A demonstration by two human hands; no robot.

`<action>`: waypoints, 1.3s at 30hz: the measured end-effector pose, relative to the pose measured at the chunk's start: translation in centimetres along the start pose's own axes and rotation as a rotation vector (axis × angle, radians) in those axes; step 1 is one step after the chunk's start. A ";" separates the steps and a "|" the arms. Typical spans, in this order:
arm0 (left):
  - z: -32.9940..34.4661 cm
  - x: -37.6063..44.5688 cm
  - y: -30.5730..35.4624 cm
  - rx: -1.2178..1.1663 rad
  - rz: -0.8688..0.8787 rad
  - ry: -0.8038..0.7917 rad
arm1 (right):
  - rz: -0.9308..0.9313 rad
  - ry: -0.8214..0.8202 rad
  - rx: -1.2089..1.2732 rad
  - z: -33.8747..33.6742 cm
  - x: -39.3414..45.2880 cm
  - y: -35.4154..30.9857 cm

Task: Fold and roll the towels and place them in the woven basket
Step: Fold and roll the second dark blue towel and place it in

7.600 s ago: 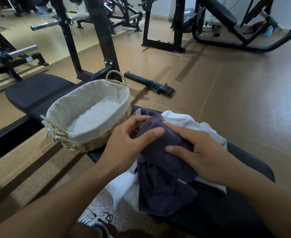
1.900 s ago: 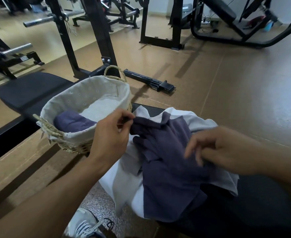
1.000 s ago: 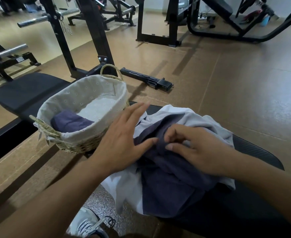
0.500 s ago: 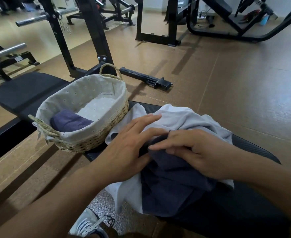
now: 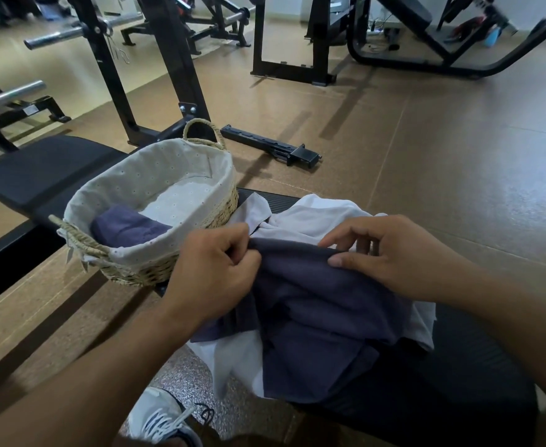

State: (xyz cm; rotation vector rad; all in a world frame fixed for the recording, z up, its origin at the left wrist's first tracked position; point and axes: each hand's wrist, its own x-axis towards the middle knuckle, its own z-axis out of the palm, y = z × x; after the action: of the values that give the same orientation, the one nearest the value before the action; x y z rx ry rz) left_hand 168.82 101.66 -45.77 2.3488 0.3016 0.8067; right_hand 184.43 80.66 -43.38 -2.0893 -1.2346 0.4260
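Dark towel [image 5: 313,317] and hands [image 5: 213,269] hide white towel [image 5: 313,217].

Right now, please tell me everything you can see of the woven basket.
The woven basket is oval, of pale straw-like weave, with a looped handle at each end and a light dotted cloth lining folded over its rim. It stands upright on the black bench, left of the hands. One rolled dark towel lies inside at its near end; the rest of its floor is bare. Neither hand touches it.

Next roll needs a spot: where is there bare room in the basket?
Free: the liner floor of the woven basket between the rolled dark towel and the far handle. Crowded: the near end, filled by that roll.
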 end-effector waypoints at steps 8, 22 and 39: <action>-1.6 1.1 -0.8 0.052 -0.303 0.124 | 0.142 -0.230 -0.115 -0.4 -0.2 1.1; -2.7 1.7 -0.6 0.188 -0.209 0.150 | 0.195 -0.095 -0.265 -0.6 -0.1 1.1; 0.1 -0.7 2.2 0.184 0.269 -0.138 | -0.063 0.088 0.026 1.1 -1.1 -3.1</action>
State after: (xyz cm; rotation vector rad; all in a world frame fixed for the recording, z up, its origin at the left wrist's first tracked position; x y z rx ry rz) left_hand 168.39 99.61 -44.76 2.6414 -0.0008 0.7615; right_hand 181.24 81.14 -42.10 -2.0191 -1.2336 0.3173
